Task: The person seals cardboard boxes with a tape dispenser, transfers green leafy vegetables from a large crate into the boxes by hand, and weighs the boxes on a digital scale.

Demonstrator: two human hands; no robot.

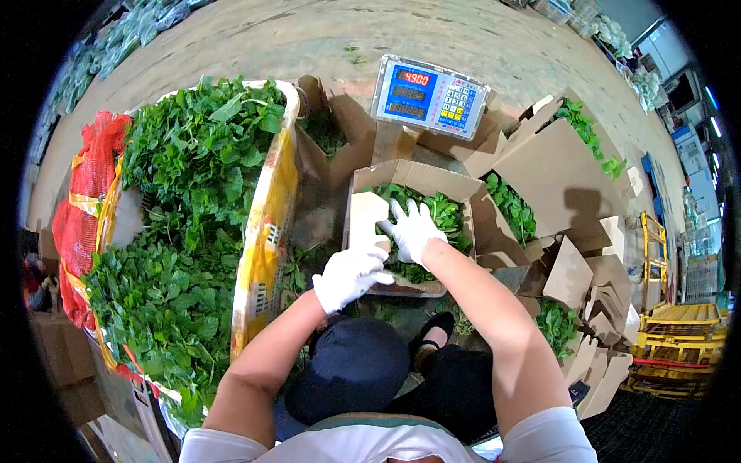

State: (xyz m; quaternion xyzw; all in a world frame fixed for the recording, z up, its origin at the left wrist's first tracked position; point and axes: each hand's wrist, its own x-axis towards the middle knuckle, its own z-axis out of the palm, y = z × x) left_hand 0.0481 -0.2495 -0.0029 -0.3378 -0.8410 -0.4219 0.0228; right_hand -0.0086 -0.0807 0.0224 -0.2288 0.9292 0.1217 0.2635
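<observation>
A cardboard box [409,167] full of leafy green herbs [444,212] stands before my knees, below the display of a digital scale [430,96]. My right hand [414,234], in a white glove, lies over the leaves inside with its fingers spread. At the box's near left corner is my left hand [347,279], also gloved, its fingers apart and pointing right. A brightly lit cardboard flap [367,216] rises just beyond the left fingers. The scale reads 4900 in red on its top line.
To the left stands a large yellow-and-white crate [266,231] heaped with green herbs, with red mesh sacks [85,201] beside it. Open cardboard boxes [556,177] holding more greens crowd the right. Yellow pallets [679,339] are stacked farther right.
</observation>
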